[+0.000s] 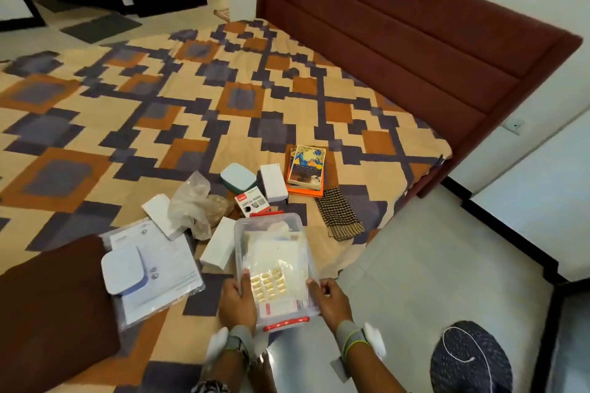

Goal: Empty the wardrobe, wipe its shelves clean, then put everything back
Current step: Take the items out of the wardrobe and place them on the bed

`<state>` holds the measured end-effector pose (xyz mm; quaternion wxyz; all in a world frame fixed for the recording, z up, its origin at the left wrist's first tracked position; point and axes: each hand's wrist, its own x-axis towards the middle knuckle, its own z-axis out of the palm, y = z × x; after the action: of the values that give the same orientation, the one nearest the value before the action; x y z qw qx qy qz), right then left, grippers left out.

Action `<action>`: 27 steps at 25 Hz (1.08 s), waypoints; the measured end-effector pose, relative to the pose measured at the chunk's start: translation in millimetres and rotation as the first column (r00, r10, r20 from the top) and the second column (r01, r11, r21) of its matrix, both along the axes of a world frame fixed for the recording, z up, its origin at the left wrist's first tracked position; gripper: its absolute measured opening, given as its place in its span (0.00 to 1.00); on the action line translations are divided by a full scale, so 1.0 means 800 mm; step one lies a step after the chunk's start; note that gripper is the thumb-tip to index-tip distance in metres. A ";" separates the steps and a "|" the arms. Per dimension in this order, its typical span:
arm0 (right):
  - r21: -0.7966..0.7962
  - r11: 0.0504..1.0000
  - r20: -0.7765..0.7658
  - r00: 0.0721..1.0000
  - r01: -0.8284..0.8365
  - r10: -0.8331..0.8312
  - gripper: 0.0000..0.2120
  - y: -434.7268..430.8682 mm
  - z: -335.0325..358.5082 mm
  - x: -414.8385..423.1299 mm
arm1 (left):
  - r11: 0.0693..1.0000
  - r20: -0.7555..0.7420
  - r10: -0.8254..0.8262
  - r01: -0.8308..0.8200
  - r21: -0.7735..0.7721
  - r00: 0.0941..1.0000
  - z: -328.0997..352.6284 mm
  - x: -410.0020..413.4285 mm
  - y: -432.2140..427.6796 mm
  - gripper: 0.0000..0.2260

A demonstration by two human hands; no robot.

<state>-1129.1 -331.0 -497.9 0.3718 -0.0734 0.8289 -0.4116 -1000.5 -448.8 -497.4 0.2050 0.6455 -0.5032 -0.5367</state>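
I hold a clear plastic box (271, 233) with red clips by its near end, over the edge of the bed (159, 112). My left hand (238, 300) grips its left side and my right hand (332, 300) grips its right side. Inside lie blister strips of yellow capsules and folded papers. On the patterned bedspread beyond it lie a stack of books (306, 171), white boxes (273, 182), a teal case (238, 177), a crumpled plastic bag (194, 201), a checked cloth (338, 214) and a plastic sleeve of papers (159, 271) with a white device on top.
A brown folded cloth (54, 306) lies at the bed's near left. The maroon headboard (415, 41) stands on the right against the wall. Tiled floor (431, 265) runs along the bed's right side, with a dark round mat (469, 360) at the bottom right. Dark doors are at the top left.
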 end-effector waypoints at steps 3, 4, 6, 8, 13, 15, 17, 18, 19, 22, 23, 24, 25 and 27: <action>0.004 1.000 0.041 0.999 0.029 -0.030 0.10 -0.037 0.003 -0.054 | 0.999 -0.018 0.007 -0.007 0.037 1.000 -0.004 -0.058 -0.045 0.17; -0.023 0.999 0.037 0.999 0.038 -0.037 0.09 -0.042 0.014 -0.060 | 1.000 -0.015 0.002 -0.001 0.026 1.000 0.004 -0.066 -0.051 0.18; -0.087 0.995 -0.001 0.999 0.038 -0.038 0.08 -0.088 0.022 -0.109 | 0.999 -0.045 0.039 -0.038 0.020 0.998 0.014 -0.113 -0.097 0.18; -0.110 0.991 0.005 0.997 0.072 -0.072 0.04 -0.127 0.020 -0.146 | 0.999 -0.048 0.042 -0.040 0.033 0.998 0.013 -0.153 -0.138 0.14; -0.125 0.985 -0.019 0.992 0.121 -0.125 0.06 -0.217 0.009 -0.224 | 0.999 -0.106 -0.050 0.052 0.013 0.993 0.004 -0.218 -0.213 0.13; -0.144 0.984 -0.045 0.993 0.103 -0.110 0.06 -0.260 0.010 -0.254 | 0.996 -0.171 -0.037 0.050 0.072 0.985 -0.006 -0.239 -0.242 0.14; -0.141 0.989 -0.077 0.995 0.045 -0.057 0.06 -0.306 0.003 -0.286 | 0.988 -0.213 -0.003 0.035 0.147 0.977 -0.020 -0.261 -0.271 0.16; -0.138 0.990 -0.097 0.995 0.019 -0.033 0.06 -0.324 0.001 -0.300 | 0.979 -0.245 0.035 0.017 0.204 0.969 -0.023 -0.271 -0.281 0.16; -0.127 0.992 -0.119 0.993 -0.004 -0.011 0.06 -0.357 -0.009 -0.326 | 0.967 -0.258 0.081 -0.013 0.254 0.963 -0.037 -0.295 -0.305 0.15; -0.119 0.992 -0.155 0.987 -0.050 0.031 0.08 -0.424 -0.020 -0.379 | 0.973 -0.204 0.094 -0.047 0.224 0.975 -0.071 -0.341 -0.361 0.15; -0.113 0.992 -0.166 0.985 -0.061 0.042 0.10 -0.451 -0.022 -0.402 | 0.979 -0.186 0.086 -0.048 0.198 0.979 -0.081 -0.362 -0.384 0.15; -0.113 0.992 -0.152 0.988 -0.057 0.039 0.11 -0.485 -0.045 -0.428 | 0.981 -0.181 0.108 -0.075 0.181 0.978 -0.101 -0.386 -0.412 0.16; -0.112 0.992 -0.141 0.989 -0.058 0.042 0.11 -0.506 -0.055 -0.442 | 0.982 -0.155 0.126 -0.101 0.158 0.980 -0.087 -0.401 -0.431 0.16; -0.121 0.989 -0.131 0.989 -0.090 0.074 0.11 -0.540 -0.080 -0.460 | 0.984 -0.097 0.145 -0.133 0.115 0.985 -0.074 -0.427 -0.460 0.17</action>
<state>-1497.0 -763.0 -562.1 0.3299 -0.1567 0.8193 -0.4420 -1342.0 -816.6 -556.3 0.2331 0.6601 -0.4158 -0.5806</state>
